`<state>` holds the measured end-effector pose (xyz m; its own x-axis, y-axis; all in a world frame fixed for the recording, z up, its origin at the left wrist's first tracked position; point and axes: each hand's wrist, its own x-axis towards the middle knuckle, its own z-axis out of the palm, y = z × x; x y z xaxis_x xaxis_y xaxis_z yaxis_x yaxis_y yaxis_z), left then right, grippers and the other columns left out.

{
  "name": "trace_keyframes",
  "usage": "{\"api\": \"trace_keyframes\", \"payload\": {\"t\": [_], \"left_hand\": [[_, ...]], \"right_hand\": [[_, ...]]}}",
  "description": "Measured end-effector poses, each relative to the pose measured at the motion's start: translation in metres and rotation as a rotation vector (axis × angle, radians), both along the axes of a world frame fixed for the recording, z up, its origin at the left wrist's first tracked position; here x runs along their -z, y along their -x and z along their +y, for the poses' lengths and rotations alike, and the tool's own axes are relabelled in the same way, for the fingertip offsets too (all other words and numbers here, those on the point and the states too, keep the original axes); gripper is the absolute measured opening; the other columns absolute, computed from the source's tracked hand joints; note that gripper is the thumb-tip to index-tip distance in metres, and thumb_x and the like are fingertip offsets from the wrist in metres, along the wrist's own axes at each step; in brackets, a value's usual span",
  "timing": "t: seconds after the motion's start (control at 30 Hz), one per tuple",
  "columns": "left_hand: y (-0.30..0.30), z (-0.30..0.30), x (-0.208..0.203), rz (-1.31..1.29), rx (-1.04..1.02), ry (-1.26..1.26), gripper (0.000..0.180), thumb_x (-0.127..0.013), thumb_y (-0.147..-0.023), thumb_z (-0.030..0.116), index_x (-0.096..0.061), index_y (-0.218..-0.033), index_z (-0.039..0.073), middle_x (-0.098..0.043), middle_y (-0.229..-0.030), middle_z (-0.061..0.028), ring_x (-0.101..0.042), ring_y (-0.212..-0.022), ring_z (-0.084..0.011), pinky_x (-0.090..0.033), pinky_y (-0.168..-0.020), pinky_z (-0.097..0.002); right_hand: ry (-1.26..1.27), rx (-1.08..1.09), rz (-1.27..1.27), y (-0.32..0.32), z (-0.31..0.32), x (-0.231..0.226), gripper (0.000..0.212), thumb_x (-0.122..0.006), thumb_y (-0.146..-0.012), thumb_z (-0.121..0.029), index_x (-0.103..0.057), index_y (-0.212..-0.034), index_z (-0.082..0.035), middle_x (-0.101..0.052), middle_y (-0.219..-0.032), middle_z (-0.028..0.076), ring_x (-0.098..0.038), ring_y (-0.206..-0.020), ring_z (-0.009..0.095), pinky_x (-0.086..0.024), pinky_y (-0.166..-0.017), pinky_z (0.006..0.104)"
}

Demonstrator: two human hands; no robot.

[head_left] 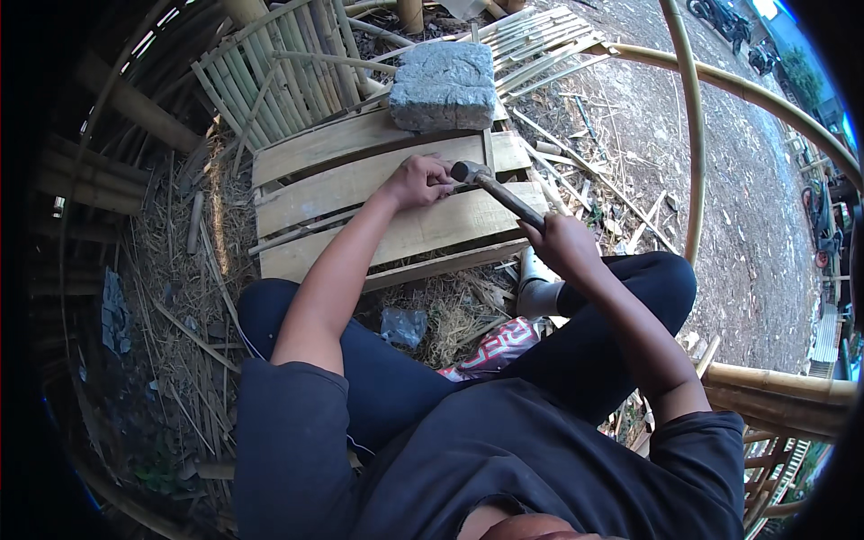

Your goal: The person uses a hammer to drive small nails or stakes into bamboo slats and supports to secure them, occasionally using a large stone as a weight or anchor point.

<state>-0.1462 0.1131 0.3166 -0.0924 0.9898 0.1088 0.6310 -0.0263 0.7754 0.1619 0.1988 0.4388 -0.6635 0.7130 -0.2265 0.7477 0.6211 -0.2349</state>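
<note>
My right hand (565,243) is wrapped round the handle of a hammer (507,198). Its metal head is just right of my left fingertips, above a slatted wooden board (432,223). With fingers pinched together, my left hand (419,183) rests on the middle planks; what the pinch holds is too small to make out. Pale planks with gaps between them make up the low wooden top in front of my knees. A large grey stone block (443,87) sits on its far edge, beyond both hands.
Bamboo slat panels (288,67) lean behind the planks at the far left, with more slats (540,45) at the far right. A curved bamboo pole (693,135) rises on the right. Straw and wood scraps (193,261) litter the ground, and a plastic bag (404,326) lies between my legs.
</note>
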Motion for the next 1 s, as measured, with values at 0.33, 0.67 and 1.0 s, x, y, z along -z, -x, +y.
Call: {"api": "trace_keyframes", "payload": {"t": [0.33,0.67,1.0], "left_hand": [[0.002,-0.004,-0.003,-0.115,-0.004,-0.092,0.015,-0.082,-0.075,0.003,-0.069,-0.076,-0.004,-0.076,-0.116,-0.0164,-0.069,-0.120,-0.0267,-0.052,-0.104,-0.0365],[0.006,-0.005,0.005,-0.046,0.069,-0.158,0.011,-0.081,-0.077,0.004,-0.072,-0.079,-0.002,-0.075,-0.119,-0.0169,-0.065,-0.126,-0.0274,-0.042,-0.116,-0.0431],[0.004,-0.005,0.008,0.045,0.031,-0.223,0.014,-0.085,-0.074,0.004,-0.073,-0.078,-0.001,-0.077,-0.107,-0.0133,-0.072,-0.112,-0.0278,-0.056,-0.097,-0.0370]], "right_hand": [[0.038,-0.005,0.103,0.021,-0.026,-0.073,0.058,-0.066,-0.096,-0.049,-0.069,-0.078,0.006,-0.065,-0.068,0.027,-0.069,-0.070,0.045,-0.055,-0.070,0.0522],[0.040,0.127,0.154,0.000,0.001,-0.065,0.061,-0.065,-0.098,-0.051,-0.068,-0.074,0.004,-0.062,-0.061,0.022,-0.065,-0.058,0.038,-0.050,-0.059,0.0478],[-0.021,-0.090,-0.028,0.010,0.003,-0.014,0.054,-0.065,-0.096,-0.048,-0.073,-0.082,0.003,-0.070,-0.074,0.025,-0.071,-0.073,0.043,-0.056,-0.074,0.0538]]}}
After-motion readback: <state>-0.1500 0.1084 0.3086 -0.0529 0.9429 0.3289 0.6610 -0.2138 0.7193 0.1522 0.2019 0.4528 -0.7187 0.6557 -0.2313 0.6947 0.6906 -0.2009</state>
